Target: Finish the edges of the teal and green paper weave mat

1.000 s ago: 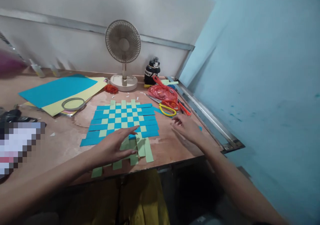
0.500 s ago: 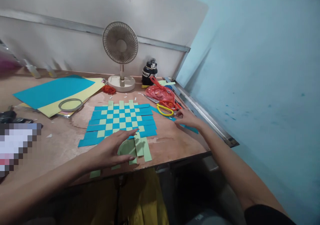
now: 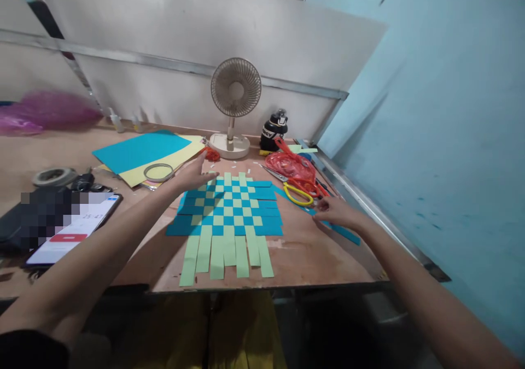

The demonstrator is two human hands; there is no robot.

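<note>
A woven paper mat of turquoise-blue and pale green strips (image 3: 229,208) lies flat at the centre of the plywood tabletop (image 3: 311,262). Its checkerboard stops short of a fringe of loose pale green strip ends (image 3: 217,257), which runs toward 6 o'clock.

The left hand (image 3: 191,175) sits at the mat's 11 o'clock corner, its grip spread with the fingers stretched out, pinching nothing. The right hand (image 3: 334,211) is at the mat's 3 o'clock, its grip loosely open. Its fingers (image 3: 322,215) are at a loose turquoise paper strip (image 3: 344,233), though I cannot tell whether they pinch it.

At the mat's 1 o'clock are yellow-handled scissors (image 3: 297,194) and a crumpled red plastic bag (image 3: 289,164). A black bottle (image 3: 273,132) and a white pedestal fan (image 3: 235,87) stand further out, near 12 o'clock. At 10 o'clock, a turquoise paper sheet (image 3: 141,151) lies on a pale yellow paper sheet (image 3: 188,150), with a thin roll of tape (image 3: 158,172) on top. A smartphone (image 3: 74,229) lies at 9 o'clock.
</note>
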